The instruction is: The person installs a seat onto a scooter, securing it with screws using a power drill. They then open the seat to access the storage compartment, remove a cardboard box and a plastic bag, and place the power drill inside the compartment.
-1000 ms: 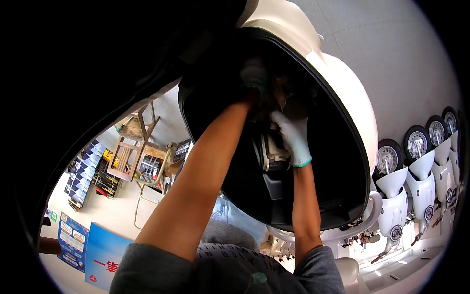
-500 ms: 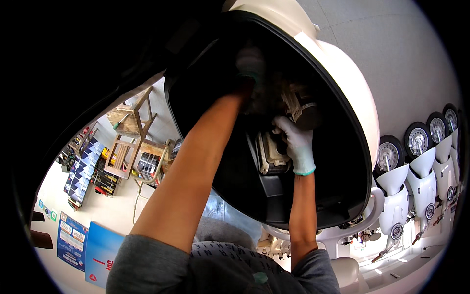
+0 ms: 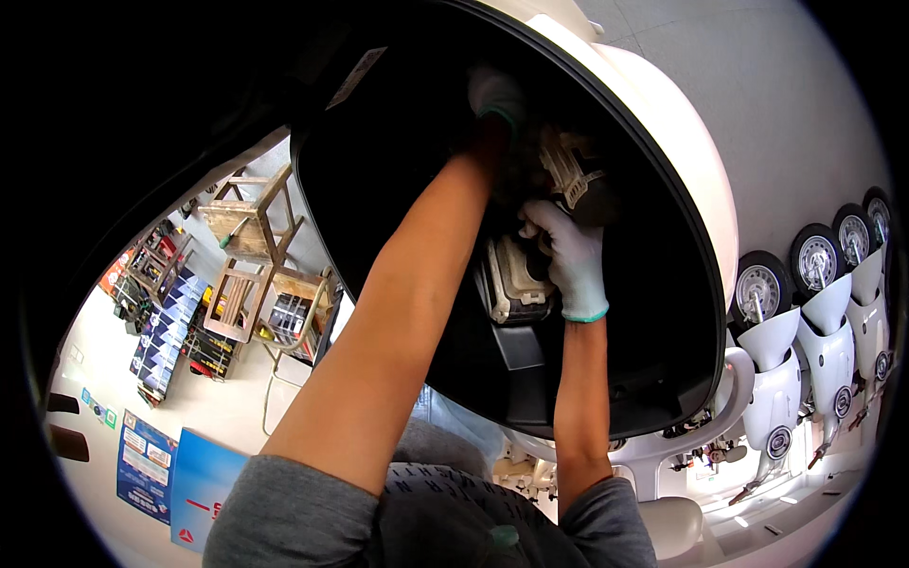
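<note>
My right hand [image 3: 575, 257], in a white glove with a green cuff, is wrapped round the handle of a cordless drill [image 3: 571, 172]. The drill's motor housing shows above the hand, and its beige-and-black battery pack [image 3: 518, 282] is at the lower left. My left hand [image 3: 495, 92], gloved alike, reaches deep into the dark far part of a black storage compartment [image 3: 653, 331]. Shadow hides its fingers and whatever they touch. The drill's front end is also lost in the dark, close to the left hand.
White scooter bodywork [image 3: 653, 104] curves round the compartment's black rim. At the right stands a row of white scooter front parts [image 3: 767, 393] with wheels [image 3: 760, 289]. Wooden stools [image 3: 237, 232] and boxes [image 3: 166, 331] are on the left. A dark raised lid fills the upper left.
The view has shifted a little. My left hand, blurred before, is sharper and slightly farther up and right in the picture. The right hand and the drill sit slightly higher, with the same grip.
</note>
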Available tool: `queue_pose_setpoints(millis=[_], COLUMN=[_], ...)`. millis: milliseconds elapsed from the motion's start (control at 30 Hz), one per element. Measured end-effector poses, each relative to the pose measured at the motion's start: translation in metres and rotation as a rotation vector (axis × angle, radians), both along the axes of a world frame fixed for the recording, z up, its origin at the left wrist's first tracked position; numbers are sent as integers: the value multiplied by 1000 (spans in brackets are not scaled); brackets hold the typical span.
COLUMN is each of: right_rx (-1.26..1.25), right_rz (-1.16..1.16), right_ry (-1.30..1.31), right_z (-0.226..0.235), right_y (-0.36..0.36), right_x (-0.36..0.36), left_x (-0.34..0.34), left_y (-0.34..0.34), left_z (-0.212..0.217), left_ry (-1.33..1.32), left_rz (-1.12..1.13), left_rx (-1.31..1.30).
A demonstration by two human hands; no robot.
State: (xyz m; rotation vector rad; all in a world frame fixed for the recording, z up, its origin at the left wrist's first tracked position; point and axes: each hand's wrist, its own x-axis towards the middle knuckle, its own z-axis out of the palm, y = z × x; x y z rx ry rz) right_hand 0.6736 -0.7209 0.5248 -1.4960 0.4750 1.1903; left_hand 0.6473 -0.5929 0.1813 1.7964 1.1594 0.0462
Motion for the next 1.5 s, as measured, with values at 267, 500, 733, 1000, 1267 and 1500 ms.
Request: queue_pose_setpoints(millis=[267,500,733,1000,1267,1500], right_rx=[-28,42,-63,88,-15,-10], right_rz=[19,139,84,519,240,157], right_ry=[-28,-170,-21,-629,-169,-120], right_z=[-13,-13,-5,-30,-24,-33], right_y=[-20,-22,-12,-23,14,28], right_x=[4,-3,6,-2,12,16], left_x=[18,0,5,18,12,5], left_y=[-23,0,17,45,48,42], left_z=[50,53,78,128,112,92], left_ry=[324,342,543,288,82,193], left_rz=[-178,-382,-590,-411,-227,-420], left_rx=[225,554,472,337,188,314])
